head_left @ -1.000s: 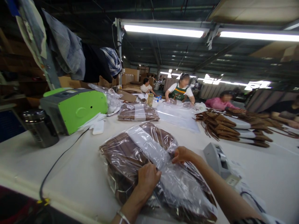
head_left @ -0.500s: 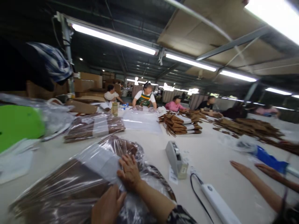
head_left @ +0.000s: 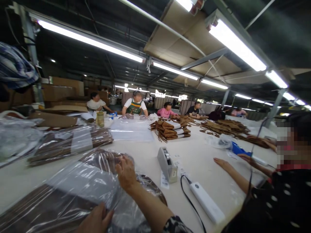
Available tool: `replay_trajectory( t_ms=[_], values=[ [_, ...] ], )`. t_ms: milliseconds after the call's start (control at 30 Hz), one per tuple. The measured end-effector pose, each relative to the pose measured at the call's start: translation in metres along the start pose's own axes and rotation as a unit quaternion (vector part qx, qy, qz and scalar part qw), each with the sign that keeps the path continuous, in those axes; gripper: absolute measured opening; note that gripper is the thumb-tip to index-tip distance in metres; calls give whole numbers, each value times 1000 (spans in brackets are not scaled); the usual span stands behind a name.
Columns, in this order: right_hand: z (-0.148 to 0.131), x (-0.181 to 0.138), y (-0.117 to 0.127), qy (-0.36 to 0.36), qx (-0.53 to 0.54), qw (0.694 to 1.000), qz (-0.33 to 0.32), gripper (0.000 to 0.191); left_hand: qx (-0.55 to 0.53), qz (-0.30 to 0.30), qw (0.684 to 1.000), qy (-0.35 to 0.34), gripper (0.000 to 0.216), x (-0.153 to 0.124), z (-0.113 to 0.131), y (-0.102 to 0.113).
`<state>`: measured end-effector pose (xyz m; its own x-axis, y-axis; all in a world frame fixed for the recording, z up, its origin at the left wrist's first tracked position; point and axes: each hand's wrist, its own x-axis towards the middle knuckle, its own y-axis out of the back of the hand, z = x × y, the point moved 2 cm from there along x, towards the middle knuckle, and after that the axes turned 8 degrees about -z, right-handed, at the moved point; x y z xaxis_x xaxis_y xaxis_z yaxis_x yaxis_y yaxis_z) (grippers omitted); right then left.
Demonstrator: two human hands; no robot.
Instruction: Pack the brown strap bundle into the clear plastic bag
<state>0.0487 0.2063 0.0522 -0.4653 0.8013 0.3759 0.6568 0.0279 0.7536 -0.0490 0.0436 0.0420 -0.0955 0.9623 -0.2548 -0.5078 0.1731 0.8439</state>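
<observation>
A long white table (head_left: 199, 155) runs through a workshop lit by tube lights, with other people seated along its far side. At the far left lies a sealed clear packet of brown goods (head_left: 70, 142). Nearer, at the left front, a large clear plastic bag (head_left: 80, 191) filled with brown goods lies on the table. The left hand (head_left: 96, 221) rests on the bag's near edge at the bottom of the view; whether its fingers pinch the film cannot be told. The right hand (head_left: 125, 173) lies flat on top of the bag near its right end, fingers spread and pressing the plastic, gripping nothing. Just right of the bag stands a grey tape dispenser (head_left: 167, 164), then a white power strip (head_left: 206, 202) with a black cord. Farther off sits a stack of brown goods (head_left: 170, 129). At the right, a co-worker in a dotted dark top stretches a hand (head_left: 222, 163) flat on the table.
</observation>
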Motion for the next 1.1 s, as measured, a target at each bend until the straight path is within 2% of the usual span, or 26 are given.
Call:
replay_trajectory(
  t_ms=[100,167,233,300,400,467,533,600,700,767,800,867,933,1033,1100],
  values=[
    [9,-20,-17,36,-29,998,-38,53,12,24,999,37,20,-7,7,3],
    [17,-27,-22,21,-1,998,-58,49,21,49,997,48,17,-9,11,4],
    [21,-24,-17,0,40,997,-69,41,21,67,996,56,14,-11,13,3],
    [24,-13,-2,-3,80,993,-90,38,19,77,995,64,12,-12,13,3],
    [24,3,36,-14,140,983,-121,59,17,86,993,76,11,-14,13,2],
    [21,0,63,-22,159,979,-129,69,13,94,993,72,11,-15,12,1],
    [16,-18,82,-26,163,976,-140,68,10,102,993,65,11,-15,11,-1],
    [9,-48,88,-5,142,973,-179,61,11,104,992,63,12,-14,10,-2],
    [7,-97,74,69,29,951,-299,57,17,108,992,65,12,-14,10,-3],
    [13,-117,61,92,-40,922,-374,67,17,110,992,65,12,-15,10,-2],
    [17,-120,56,87,-46,915,-391,70,15,108,992,65,12,-15,10,-2],
    [24,-116,53,51,-5,924,-379,64,12,105,992,65,12,-15,11,-1],
    [29,-104,59,-3,49,945,-323,52,10,108,992,64,12,-16,11,-1],
    [35,-88,83,-62,78,967,-234,53,11,110,991,70,11,-16,10,-1],
    [42,-86,109,-82,81,981,-158,50,12,107,991,74,10,-15,11,-1]
  ],
)
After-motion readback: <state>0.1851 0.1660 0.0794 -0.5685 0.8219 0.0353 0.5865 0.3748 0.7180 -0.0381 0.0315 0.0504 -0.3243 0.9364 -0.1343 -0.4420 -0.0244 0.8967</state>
